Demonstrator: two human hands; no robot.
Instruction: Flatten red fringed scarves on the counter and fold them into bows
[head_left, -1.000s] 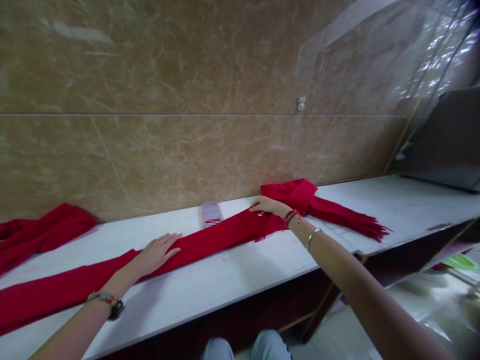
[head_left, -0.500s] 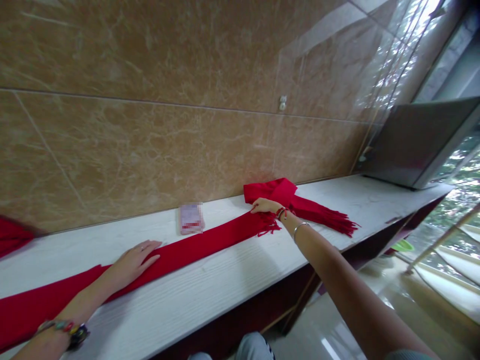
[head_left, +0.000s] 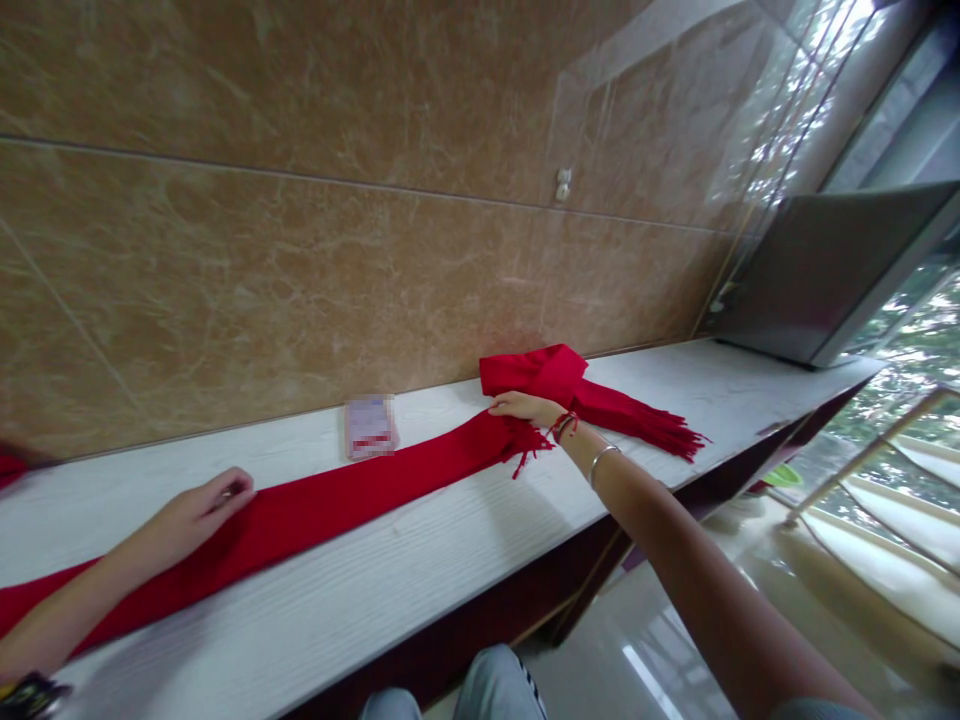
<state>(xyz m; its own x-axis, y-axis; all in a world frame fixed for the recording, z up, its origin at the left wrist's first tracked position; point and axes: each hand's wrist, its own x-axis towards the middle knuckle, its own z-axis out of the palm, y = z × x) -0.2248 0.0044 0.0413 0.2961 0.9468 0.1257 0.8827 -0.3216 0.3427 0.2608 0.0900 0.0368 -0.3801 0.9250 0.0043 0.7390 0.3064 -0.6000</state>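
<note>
A long red scarf (head_left: 360,495) lies stretched along the white tabletop, its fringed end at the right. My right hand (head_left: 529,407) is closed on that end, with some tassels hanging below the wrist. Toward the left, my left hand (head_left: 214,508) has its fingers curled together in a pinch at the scarf's upper edge; the fingertips are partly hidden. Just behind my right hand rests a second piece of red fabric, folded over (head_left: 540,372), with a long fringe (head_left: 667,432) pointing right.
By the wall sits a small blurred packet (head_left: 370,427) on the white table (head_left: 420,560). A bit of red cloth (head_left: 10,468) shows at the left edge. A large grey box-like appliance (head_left: 817,270) stands at the far right end. Brown marbled tiles (head_left: 300,270) rise behind.
My left hand has slid left along the scarf, and its spread fingers have closed into a pinch. My right hand stays on the fringed end. The view has shifted slightly.
</note>
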